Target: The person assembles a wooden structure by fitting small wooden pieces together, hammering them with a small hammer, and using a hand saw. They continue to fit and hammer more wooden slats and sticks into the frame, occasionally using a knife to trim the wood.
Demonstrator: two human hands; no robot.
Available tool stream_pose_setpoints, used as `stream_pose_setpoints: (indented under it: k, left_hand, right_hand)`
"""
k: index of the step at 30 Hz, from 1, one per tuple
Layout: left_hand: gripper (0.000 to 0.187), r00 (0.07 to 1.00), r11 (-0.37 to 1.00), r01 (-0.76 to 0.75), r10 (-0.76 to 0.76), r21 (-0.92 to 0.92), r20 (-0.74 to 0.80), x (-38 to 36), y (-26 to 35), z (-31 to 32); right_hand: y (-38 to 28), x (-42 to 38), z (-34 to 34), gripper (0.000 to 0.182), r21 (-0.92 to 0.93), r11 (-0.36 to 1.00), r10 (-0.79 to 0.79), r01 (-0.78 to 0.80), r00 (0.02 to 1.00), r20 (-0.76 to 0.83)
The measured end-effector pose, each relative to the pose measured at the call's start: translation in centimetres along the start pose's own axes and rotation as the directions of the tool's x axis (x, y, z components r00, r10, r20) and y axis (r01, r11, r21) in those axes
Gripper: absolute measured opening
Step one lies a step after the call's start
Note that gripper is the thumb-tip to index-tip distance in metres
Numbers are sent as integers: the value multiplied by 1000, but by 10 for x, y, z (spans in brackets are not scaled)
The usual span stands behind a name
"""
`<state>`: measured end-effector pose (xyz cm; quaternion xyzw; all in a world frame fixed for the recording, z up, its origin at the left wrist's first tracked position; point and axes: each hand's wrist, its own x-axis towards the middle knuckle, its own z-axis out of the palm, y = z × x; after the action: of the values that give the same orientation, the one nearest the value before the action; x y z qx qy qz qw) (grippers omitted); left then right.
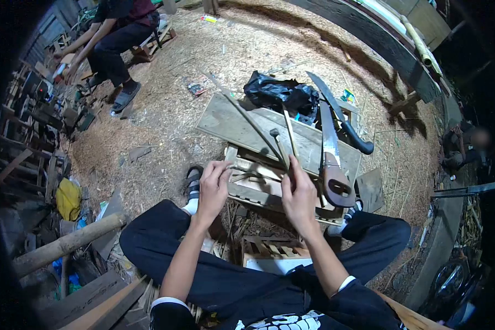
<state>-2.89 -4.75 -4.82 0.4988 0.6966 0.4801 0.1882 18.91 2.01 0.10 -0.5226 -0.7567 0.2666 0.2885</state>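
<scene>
My right hand (301,193) is closed around several thin wooden sticks (290,132) that point up and away over the crate. One of them has a dark, blunt end, and a long thin strip (246,116) runs toward the far left from the same place. Over the crate's left edge, my left hand (212,184) has its fingers bent together; whether a small piece sits between them I cannot make out. Below both hands is a slatted wooden crate (253,193) with a wide board (220,113) across its far part.
On the crate's right lie a handsaw (330,137) with a brown handle and a curved blade with a black handle (357,137). Behind them is a black plastic bag (280,91). Another person (113,49) sits far left. A bamboo pole (71,242) juts in at lower left.
</scene>
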Motion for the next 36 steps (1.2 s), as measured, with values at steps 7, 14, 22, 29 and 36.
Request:
stream_pose_setpoints:
  k: [7, 14, 22, 29, 36]
  left_hand:
    - [14, 989, 973, -145, 143, -178, -22, 22, 61, 17]
    - [21, 984, 958, -146, 165, -248, 59, 29, 86, 36]
    - [27, 920, 884, -325, 378, -335, 104, 30, 124, 61]
    - [30, 692, 720, -548, 676, -426, 253, 39, 153, 95]
    - [31, 538, 713, -577, 699, -400, 471, 59, 199, 114]
  right_hand:
    - [19, 53, 4, 68, -218, 972, -64, 83, 994, 93]
    - [21, 54, -24, 43, 9, 959, -282, 283, 959, -33]
    - [30, 44, -97, 28, 596, 795, -303, 112, 925, 230]
    - [65, 27, -146, 15, 722, 691, -207, -42, 945, 254]
    - [91, 32, -195, 17, 591, 802, -222, 88, 962, 157]
